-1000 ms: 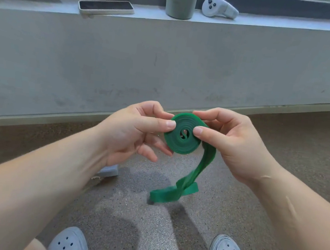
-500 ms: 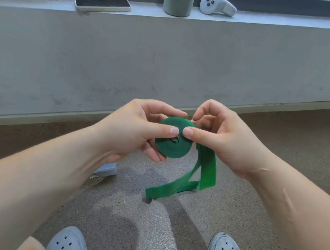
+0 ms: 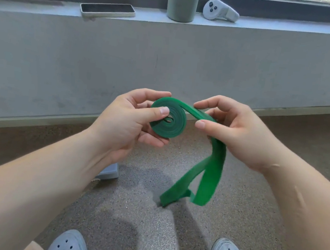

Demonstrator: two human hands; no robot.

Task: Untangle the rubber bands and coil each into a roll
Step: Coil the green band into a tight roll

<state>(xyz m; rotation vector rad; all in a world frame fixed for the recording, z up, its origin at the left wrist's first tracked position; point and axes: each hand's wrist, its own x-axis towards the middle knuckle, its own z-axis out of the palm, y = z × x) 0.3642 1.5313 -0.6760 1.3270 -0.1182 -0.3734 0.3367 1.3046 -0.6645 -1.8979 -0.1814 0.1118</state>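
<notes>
**Green band partly rolled, held between both hands**

We hold the green rubber band (image 3: 169, 129) in mid-air above the floor (image 3: 129, 213), in front of the grey wall (image 3: 167, 63). Our left hand (image 3: 127, 124) pinches the rolled part: the thumb presses on its near face and the fingers (image 3: 150, 140) curl behind it. Our right hand (image 3: 239, 133), just right of the roll, pinches the strip where it leaves the top of the roll. Thumb and forefinger press on the strip and the other fingers are curled.

From there the loose tail (image 3: 210, 171) hangs down in a loop. Its low end is near the floor, but we cannot tell whether it touches.

On the far ledge (image 3: 274, 27) are a phone (image 3: 107, 9), a bottle (image 3: 183, 1) and a controller (image 3: 220, 11). A small grey box (image 3: 110, 172) lies on the floor under our left wrist. Our two shoes (image 3: 68, 245) show at the near edge.
</notes>
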